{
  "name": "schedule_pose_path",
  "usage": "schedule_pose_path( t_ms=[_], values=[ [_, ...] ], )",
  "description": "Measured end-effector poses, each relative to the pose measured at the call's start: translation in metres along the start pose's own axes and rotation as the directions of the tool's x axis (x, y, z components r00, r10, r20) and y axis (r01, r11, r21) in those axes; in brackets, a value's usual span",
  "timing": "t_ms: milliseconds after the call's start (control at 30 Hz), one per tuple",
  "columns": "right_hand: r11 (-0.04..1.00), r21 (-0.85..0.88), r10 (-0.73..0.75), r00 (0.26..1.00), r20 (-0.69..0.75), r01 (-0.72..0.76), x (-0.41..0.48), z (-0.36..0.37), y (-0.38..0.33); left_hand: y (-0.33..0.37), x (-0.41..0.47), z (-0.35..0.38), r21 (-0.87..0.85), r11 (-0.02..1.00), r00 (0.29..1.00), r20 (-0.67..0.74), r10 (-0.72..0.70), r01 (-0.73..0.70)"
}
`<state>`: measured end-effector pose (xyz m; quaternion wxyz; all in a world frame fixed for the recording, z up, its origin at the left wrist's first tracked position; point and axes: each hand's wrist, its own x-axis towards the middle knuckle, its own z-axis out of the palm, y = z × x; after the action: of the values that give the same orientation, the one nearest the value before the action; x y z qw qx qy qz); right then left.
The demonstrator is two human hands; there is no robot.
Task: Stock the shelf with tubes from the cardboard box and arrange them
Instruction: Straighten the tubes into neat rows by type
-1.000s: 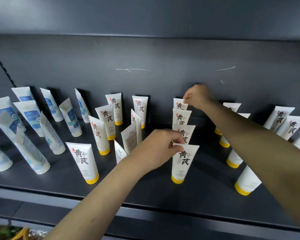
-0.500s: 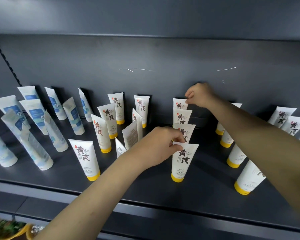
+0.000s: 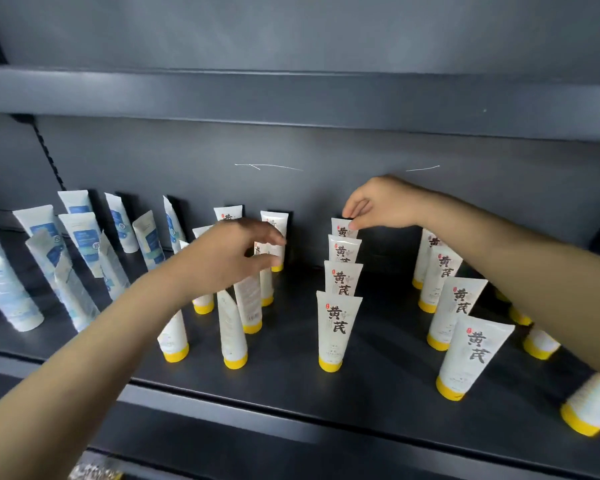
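The right hand pinches the crimped top of the rearmost yellow-capped tube in a single-file row of four standing on the dark shelf. The left hand, left of that row, hovers with fingers spread wide and empty over a looser cluster of yellow-capped tubes. Further left of it stand blue-labelled tubes.
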<state>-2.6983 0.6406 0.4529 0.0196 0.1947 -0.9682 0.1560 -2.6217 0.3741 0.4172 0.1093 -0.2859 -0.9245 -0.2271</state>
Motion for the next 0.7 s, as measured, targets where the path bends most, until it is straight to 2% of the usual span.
schedule_pose_path(
  t_ms=[167, 333, 467, 700],
  values=[
    [0.994, 0.072, -0.086, 0.996, 0.023, 0.084, -0.01, -0.006, -0.015, -0.008, -0.014, -0.021, 0.033, 0.991, 0.99, 0.056, -0.13, 0.128],
    [0.977, 0.147, -0.162, 0.985, 0.064, 0.151, -0.018, 0.008, -0.034, -0.018, -0.04, -0.023, 0.082, 0.979, 0.97, 0.144, -0.197, 0.187],
    [0.964, 0.19, -0.209, 0.971, 0.113, 0.186, -0.016, 0.022, -0.054, -0.024, -0.054, -0.022, 0.067, 0.984, 0.958, 0.223, -0.178, 0.167],
    [0.955, 0.201, -0.255, 0.95, 0.18, 0.218, 0.007, 0.038, -0.098, -0.059, -0.054, -0.024, 0.026, 0.995, 0.964, 0.246, -0.104, 0.101]
  ],
)
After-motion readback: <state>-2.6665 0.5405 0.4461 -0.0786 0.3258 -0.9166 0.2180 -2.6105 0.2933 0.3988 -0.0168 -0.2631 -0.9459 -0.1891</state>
